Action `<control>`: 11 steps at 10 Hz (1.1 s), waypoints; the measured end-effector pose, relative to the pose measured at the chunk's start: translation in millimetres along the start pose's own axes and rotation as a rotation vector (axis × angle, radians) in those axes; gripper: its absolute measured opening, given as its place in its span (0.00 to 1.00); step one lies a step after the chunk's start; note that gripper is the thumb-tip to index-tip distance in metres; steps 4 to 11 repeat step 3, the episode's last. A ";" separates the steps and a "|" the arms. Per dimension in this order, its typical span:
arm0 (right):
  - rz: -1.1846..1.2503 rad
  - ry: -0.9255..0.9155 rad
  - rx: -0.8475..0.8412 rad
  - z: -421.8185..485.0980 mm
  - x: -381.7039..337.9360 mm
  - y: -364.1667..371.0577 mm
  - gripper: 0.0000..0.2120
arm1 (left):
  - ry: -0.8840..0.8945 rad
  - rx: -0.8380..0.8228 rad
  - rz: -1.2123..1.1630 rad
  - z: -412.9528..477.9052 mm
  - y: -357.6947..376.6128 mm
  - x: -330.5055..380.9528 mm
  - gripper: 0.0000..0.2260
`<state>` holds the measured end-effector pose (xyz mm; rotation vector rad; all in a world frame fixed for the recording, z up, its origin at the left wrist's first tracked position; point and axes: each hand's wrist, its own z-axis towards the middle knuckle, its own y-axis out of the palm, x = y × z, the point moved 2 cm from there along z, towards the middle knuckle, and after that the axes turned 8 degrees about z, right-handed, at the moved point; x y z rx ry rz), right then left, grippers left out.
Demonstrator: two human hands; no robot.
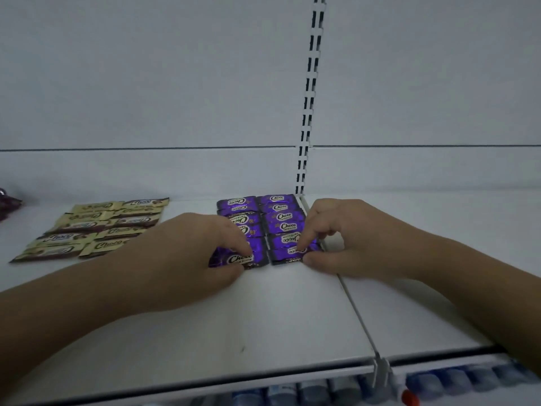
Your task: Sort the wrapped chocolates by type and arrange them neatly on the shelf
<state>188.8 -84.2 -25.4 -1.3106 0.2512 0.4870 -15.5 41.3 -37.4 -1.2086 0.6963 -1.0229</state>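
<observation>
Purple wrapped chocolates (276, 215) lie in two neat columns on the white shelf (263, 312), running from the back wall toward me. My left hand (187, 247) pinches the nearest purple chocolate (243, 259) of the left column between thumb and fingers. My right hand (336, 238) grips the nearest purple chocolate (288, 253) of the right column, index finger on top, thumb at its front edge. Beige and brown wrapped chocolates (93, 230) lie in two slanted rows at the left of the shelf.
A shelf divider seam (351, 306) runs from the slotted upright (307, 112) to the front edge, just right of the purple columns. A dark red packet (7, 205) pokes in at the far left. Bottles (439, 385) stand on the shelf below.
</observation>
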 end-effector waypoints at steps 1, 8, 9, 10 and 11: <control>-0.002 0.018 -0.012 1.2 -2.1 -1.5 0.05 | 0.037 0.023 0.014 0.0 -1.6 1.5 0.17; -0.032 0.057 -0.067 5.2 -11.1 -6.2 0.06 | 0.059 0.001 0.045 -2.3 -11.3 9.5 0.21; -0.032 0.057 -0.067 5.2 -11.1 -6.2 0.06 | 0.059 0.001 0.045 -2.3 -11.3 9.5 0.21; -0.032 0.057 -0.067 5.2 -11.1 -6.2 0.06 | 0.059 0.001 0.045 -2.3 -11.3 9.5 0.21; -0.032 0.057 -0.067 5.2 -11.1 -6.2 0.06 | 0.059 0.001 0.045 -2.3 -11.3 9.5 0.21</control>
